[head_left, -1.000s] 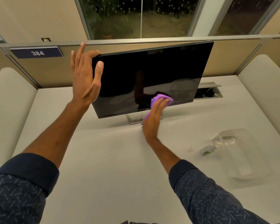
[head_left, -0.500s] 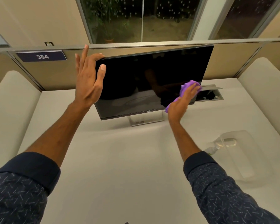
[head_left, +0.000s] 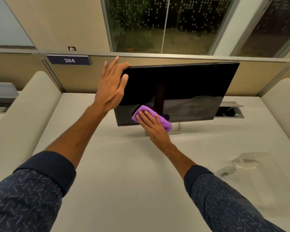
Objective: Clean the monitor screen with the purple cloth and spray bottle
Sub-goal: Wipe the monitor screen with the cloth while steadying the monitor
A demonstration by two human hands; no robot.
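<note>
The black monitor stands tilted on its silver stand at the back of the desk. My left hand grips its top left corner, fingers behind the edge and thumb on the front. My right hand presses the purple cloth flat against the lower left part of the screen, near the bottom bezel. A small clear spray bottle with a green label lies on its side on the desk at the right, apart from both hands.
The white desk has padded side panels left and right and a beige partition behind with a "384" sign. An open cable hatch sits behind the monitor's right side. A clear plastic sleeve lies by the bottle.
My right hand has swept the cloth from the screen's lower right back to its lower left. My left hand has kept its hold on the top left corner.
</note>
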